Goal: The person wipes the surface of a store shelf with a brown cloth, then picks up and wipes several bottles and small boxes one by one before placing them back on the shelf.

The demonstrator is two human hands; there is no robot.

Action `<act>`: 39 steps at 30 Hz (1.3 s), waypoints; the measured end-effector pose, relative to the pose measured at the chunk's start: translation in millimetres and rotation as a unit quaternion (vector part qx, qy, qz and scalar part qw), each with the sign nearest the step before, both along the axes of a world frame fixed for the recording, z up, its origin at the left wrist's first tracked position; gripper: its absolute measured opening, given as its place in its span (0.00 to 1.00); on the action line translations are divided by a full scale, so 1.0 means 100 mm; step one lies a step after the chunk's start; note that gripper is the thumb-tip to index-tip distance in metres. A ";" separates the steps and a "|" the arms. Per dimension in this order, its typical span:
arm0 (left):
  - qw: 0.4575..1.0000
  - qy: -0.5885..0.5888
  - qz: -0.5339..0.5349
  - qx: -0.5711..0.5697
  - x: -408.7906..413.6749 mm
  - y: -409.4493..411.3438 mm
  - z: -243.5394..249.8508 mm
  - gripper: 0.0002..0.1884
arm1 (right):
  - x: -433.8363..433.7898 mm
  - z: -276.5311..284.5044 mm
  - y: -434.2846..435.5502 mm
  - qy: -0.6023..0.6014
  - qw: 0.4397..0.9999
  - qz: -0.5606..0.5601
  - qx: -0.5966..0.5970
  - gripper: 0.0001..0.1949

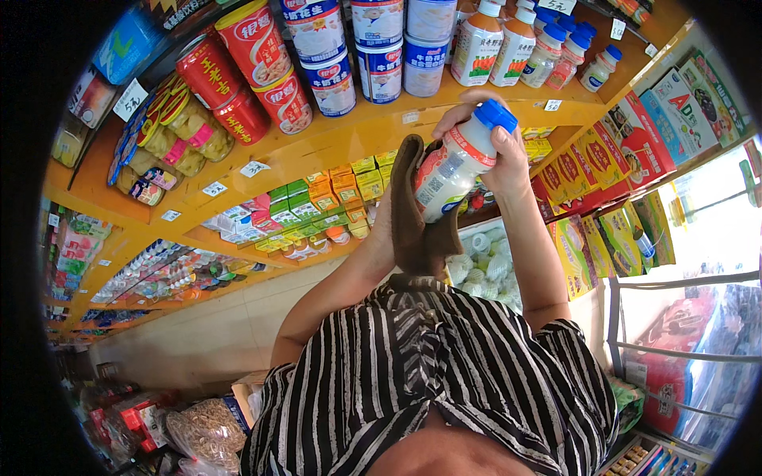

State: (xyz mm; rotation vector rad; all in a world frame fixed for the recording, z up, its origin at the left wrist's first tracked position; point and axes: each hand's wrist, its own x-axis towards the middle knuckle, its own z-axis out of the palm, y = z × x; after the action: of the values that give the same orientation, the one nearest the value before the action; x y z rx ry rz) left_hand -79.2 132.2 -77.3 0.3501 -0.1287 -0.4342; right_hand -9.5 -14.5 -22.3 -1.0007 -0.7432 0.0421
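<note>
A white plastic drink bottle [455,160] with a blue cap and a red-and-white label is tilted in front of my chest. My right hand [506,149] grips it near the cap, its thumb on the bottle's shoulder. A folded brown cloth [417,220] lies against the bottle's lower left side. My left hand [393,220] is mostly hidden behind this cloth; how its fingers lie does not show. Beyond the bottle, a yellow-orange shelf [351,134] holds blue-and-white cans [328,83], carrot drink bottles [476,47] and smaller blue-capped bottles [601,68].
Red cans [208,71] and jars of preserved fruit [196,134] stand on the shelf's left part. Small cartons [321,193] fill the level below. Net-wrapped fruit [497,265] lies beneath my right forearm. Boxes [643,131] are stacked at the right, and bagged goods [208,431] lie at the lower left.
</note>
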 end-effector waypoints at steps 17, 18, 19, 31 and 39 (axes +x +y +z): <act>0.991 0.060 0.079 0.085 -0.05 -0.07 0.03 0.27 | 0.08 0.05 0.09 0.250 0.946 -0.194 0.068 0.13; 0.993 0.053 0.073 0.078 -0.03 -0.07 0.02 0.27 | 0.09 0.04 0.09 0.251 0.947 -0.188 0.070 0.13; 0.994 0.046 0.066 0.071 -0.02 -0.06 0.02 0.26 | 0.09 0.04 0.08 0.245 0.951 -0.181 0.057 0.14; 0.986 0.069 0.094 0.119 -0.11 -0.13 0.36 0.23 | 0.09 0.04 0.00 0.247 0.955 -0.139 0.088 0.13; 0.987 0.101 0.037 0.115 -0.05 -0.12 0.24 0.24 | 0.04 0.09 -0.02 0.248 0.951 -0.147 0.116 0.13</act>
State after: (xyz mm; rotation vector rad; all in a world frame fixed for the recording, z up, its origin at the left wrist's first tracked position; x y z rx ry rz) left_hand -83.7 120.1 -53.1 0.5345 0.1327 -0.4084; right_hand -5.3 -16.3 -13.6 -0.8187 -0.1299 -0.0507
